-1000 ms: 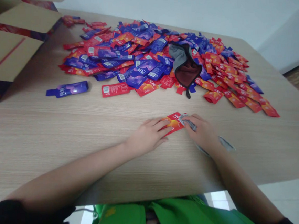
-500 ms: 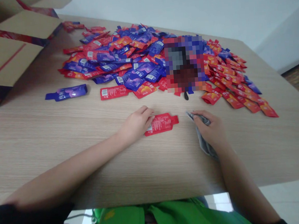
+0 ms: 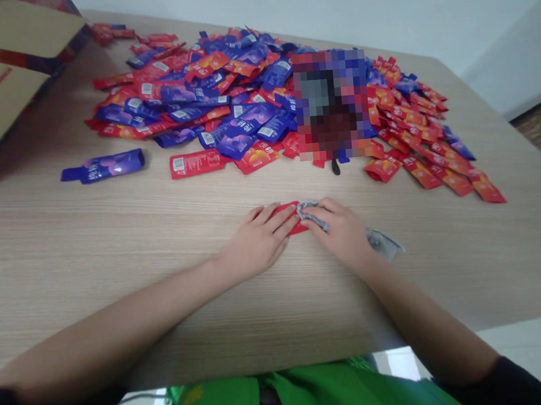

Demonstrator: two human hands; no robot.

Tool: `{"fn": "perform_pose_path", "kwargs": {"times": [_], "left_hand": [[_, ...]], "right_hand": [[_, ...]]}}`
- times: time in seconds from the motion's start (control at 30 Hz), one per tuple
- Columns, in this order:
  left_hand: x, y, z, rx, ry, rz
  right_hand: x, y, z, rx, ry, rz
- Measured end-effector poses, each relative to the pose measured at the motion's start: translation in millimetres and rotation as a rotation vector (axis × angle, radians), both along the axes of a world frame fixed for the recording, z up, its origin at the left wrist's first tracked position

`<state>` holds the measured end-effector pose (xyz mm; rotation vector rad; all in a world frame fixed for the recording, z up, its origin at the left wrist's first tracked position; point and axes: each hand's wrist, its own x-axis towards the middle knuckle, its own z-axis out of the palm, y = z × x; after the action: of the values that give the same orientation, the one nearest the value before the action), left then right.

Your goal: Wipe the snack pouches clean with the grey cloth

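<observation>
Flat on the table, a red pouch lies under the outstretched fingers of my left hand, which hide most of it. My right hand is closed on a grey cloth. A bunched part of the cloth shows at the fingertips, pressed against the pouch's right end, while a loose end trails out behind the hand. Farther back, another red pouch with a barcode lies alone, and a purple pouch is to its left.
A large heap of red and purple pouches spreads across the back of the table. Overlapping red pouches extend to the right. An open cardboard box stands at the back left. Part of the heap is pixelated.
My right hand has moved left with the cloth, bringing it onto the red pouch. My left hand has flattened its fingers over the pouch. The view has shifted slightly.
</observation>
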<state>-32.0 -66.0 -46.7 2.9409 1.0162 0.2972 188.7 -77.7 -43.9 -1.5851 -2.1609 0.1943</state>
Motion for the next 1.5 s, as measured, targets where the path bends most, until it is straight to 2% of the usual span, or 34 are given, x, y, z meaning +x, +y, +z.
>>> {"fn": "perform_pose_path", "kwargs": {"times": [0.1,0.2,0.3,0.37,0.43,0.53,0.63,0.7,0.77,0.87,0.93,0.97,1.03,1.1,1.17,1.5], "left_hand": [[0.0,-0.7,3.4,-0.012,-0.010,0.000],[-0.1,-1.0,3.7,-0.027,-0.035,-0.001],[1.4,-2.0,1.7,-0.023,-0.044,0.024],[2.8,-3.8,1.2,-0.016,-0.049,0.041],[3.9,-7.0,3.3,-0.024,-0.050,0.062],[4.0,-12.4,14.4,-0.090,-0.037,0.147],[1.6,-12.9,33.6,-0.255,-0.074,0.215],[-1.7,-7.5,44.8,-0.344,-0.133,0.217],[-5.9,1.9,48.5,-0.296,-0.154,0.170],[-11.9,17.6,36.1,-0.131,-0.053,-0.053],[-14.0,24.3,22.0,-0.108,0.026,-0.168],[-14.1,25.5,15.8,-0.093,0.048,-0.161],[-12.4,23.2,7.9,-0.045,0.074,-0.056],[-8.9,15.7,6.4,0.012,0.085,0.099],[-5.0,5.4,8.6,0.035,0.091,0.198],[2.3,-34.4,13.5,-0.002,0.099,0.179]], "right_hand": [[3.3,1.4,-5.4,-0.024,-0.046,-0.067],[7.5,0.7,-6.3,0.018,-0.023,-0.146],[5.3,-0.3,-5.5,0.065,-0.007,-0.100],[2.8,0.5,-5.8,0.041,-0.029,-0.051],[3.3,2.6,-6.2,0.005,-0.032,-0.066],[9.7,5.5,-3.7,0.002,0.071,-0.142],[14.9,5.0,2.2,0.036,0.218,-0.156],[15.0,3.2,5.2,0.053,0.283,-0.146],[13.2,1.3,6.2,0.040,0.310,-0.131],[11.0,-0.4,5.4,0.010,0.330,-0.125],[11.5,-0.8,5.1,0.008,0.348,-0.132],[12.3,-0.8,5.2,0.013,0.357,-0.137],[15.2,-0.7,5.6,0.028,0.364,-0.146],[19.1,-0.1,5.6,0.040,0.362,-0.154],[23.2,0.6,5.0,0.048,0.355,-0.165],[30.1,6.9,-3.0,0.029,0.328,-0.201]]}}
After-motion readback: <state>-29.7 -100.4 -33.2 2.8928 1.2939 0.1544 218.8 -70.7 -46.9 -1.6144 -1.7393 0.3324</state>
